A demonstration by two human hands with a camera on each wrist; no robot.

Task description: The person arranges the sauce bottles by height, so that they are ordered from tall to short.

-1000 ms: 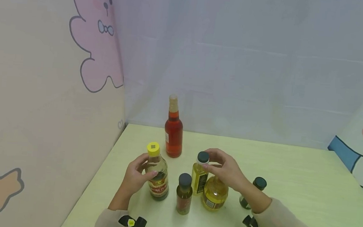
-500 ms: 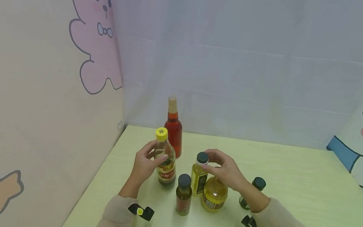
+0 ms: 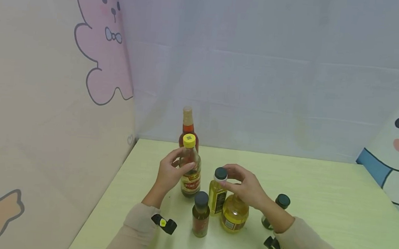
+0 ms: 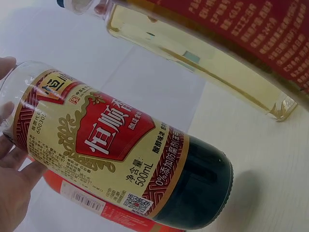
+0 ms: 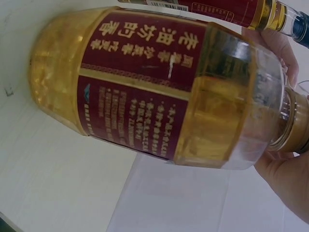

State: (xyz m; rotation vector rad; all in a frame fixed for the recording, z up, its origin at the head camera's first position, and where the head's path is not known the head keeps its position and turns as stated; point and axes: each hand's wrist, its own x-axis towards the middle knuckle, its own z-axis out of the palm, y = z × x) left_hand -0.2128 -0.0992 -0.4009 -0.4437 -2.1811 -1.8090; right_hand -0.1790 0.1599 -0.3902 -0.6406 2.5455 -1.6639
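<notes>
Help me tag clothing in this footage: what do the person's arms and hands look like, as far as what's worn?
Both arms wear plain beige sleeves. A small, blocky black device sits at the left cuff, marked with a yellow patch; another black device shows at the right cuff. The left hand and right hand wear no gloves.

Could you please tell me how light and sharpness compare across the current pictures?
Head view: soft, even light, the small print unreadable; left wrist view: large print on the yellow-capped bottle is clear, a soft shadow falls on the table; right wrist view: bright patches on the round oil bottle, smallest print softened.
</notes>
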